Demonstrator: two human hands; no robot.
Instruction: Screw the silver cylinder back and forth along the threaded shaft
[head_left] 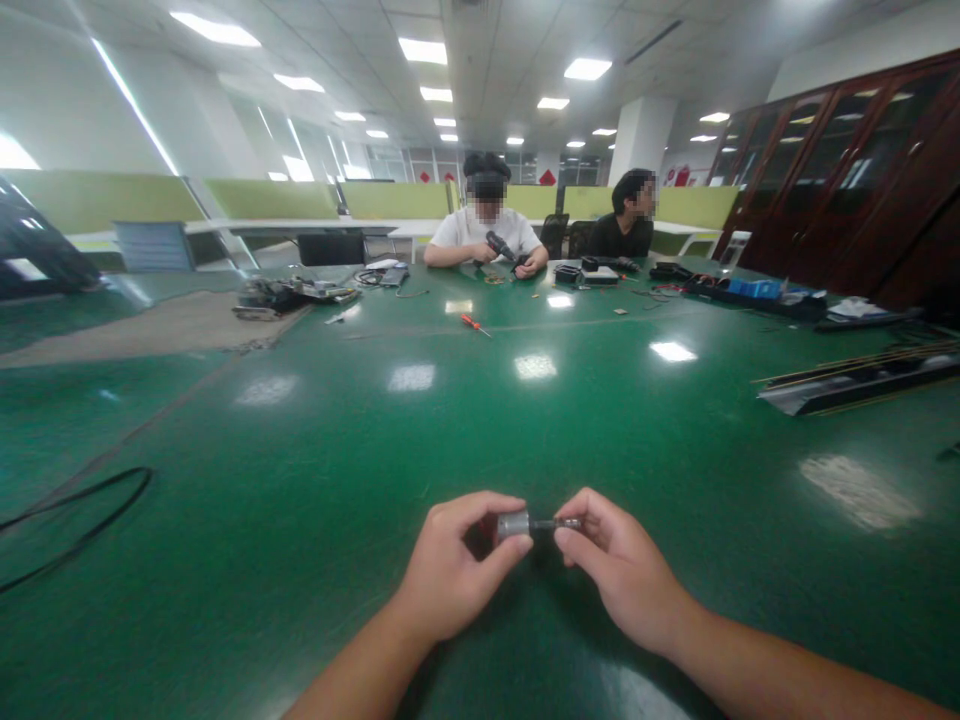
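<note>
Green table (300,450) is spreading under both hands. Left hand (450,570) is pinching a grey cylinder (514,525) between thumb and fingers, and right hand (611,565) is pinching the dark rod (559,524) sticking out of it. The piece is sitting between the hands, its long axis running left to right and the rod pointing at the right hand. Left of the hands a cable (90,510) is lying. Ahead and right, a black rail (855,385) is resting. Farther ahead a screwdriver (474,323) is lying. Beyond it two people are sitting, and one person (484,230) is gripping a tool (499,245). Far right, a tray (720,290) is holding blue items (756,288), too small to make out.
</note>
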